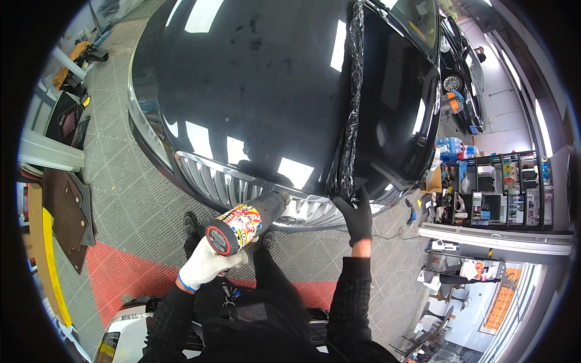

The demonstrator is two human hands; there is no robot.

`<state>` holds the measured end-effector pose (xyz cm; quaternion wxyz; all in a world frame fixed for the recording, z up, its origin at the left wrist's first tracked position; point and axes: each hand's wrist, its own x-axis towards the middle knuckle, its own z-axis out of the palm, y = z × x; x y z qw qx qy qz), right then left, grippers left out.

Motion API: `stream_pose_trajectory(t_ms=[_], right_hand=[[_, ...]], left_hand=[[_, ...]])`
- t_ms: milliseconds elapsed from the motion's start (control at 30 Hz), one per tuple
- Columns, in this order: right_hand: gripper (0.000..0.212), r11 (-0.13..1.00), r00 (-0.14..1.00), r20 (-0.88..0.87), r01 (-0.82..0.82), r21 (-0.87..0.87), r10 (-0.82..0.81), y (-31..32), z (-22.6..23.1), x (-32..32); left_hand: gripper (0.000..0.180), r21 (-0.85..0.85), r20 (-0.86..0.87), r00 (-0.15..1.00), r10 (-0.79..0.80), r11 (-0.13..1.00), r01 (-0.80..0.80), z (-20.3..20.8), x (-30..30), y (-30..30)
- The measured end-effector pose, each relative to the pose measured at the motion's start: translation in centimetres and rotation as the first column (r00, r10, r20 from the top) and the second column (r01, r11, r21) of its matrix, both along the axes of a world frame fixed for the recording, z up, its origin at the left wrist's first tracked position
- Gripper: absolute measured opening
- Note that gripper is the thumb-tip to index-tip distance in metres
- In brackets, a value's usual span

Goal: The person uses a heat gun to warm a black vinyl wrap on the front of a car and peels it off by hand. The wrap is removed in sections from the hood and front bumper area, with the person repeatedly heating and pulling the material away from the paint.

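My left hand (207, 265), in a white knit glove, is closed around a heat gun (247, 224) covered in colourful stickers. Its dark nozzle points up and right, toward the chrome grille (212, 176) of a black car. In a black glove, my right hand (357, 219) is at the front edge of the glossy black hood (242, 115). Its fingers and thumb close on the near end of a bunched, wrinkled strip of black film (355, 91). That strip runs back along the hood's right part toward the windshield. Part of its near end is hidden by the glove.
A white car (124, 330) is close behind me. Dark mats (69, 218) and a long cardboard box (48, 266) lie at the left. Stocked shelves (496, 190) stand at the right, and a cord (390, 235) trails across the textured floor. Another dark car (463, 78) is parked farther back.
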<state>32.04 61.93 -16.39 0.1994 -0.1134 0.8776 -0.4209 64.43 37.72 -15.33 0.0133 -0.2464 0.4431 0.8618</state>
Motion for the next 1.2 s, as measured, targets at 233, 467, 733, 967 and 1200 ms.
stream_pose_trajectory(t_ms=[233,467,733,967,1200], right_hand=[[0.039,0.997,0.952,0.304,0.057,-0.055,-0.038,-5.8,0.2,-7.6],[0.023,0.989,0.946,0.294,0.116,0.096,-0.140,-6.7,-2.7,-8.2],[0.016,0.988,0.926,0.347,0.150,0.026,-0.150,-6.8,-1.8,-8.2],[0.010,0.992,0.892,0.449,0.098,-0.077,-0.053,-5.8,-2.6,-8.8],[0.011,0.995,0.917,0.398,0.002,-0.100,0.039,-5.7,-1.8,-8.0]], left_hand=[[0.047,-0.149,-0.044,0.997,-0.062,0.987,0.055,-0.1,-0.4,-1.6],[0.041,-0.124,-0.049,0.987,-0.154,0.981,0.147,1.4,-0.8,-4.7],[0.032,-0.149,-0.127,0.992,-0.007,0.989,-0.012,1.4,-1.6,-1.6],[0.039,0.021,-0.095,0.995,0.012,1.000,-0.010,1.3,-3.7,1.5],[0.032,0.052,-0.057,0.998,-0.025,0.998,0.028,1.7,-4.2,1.5]])
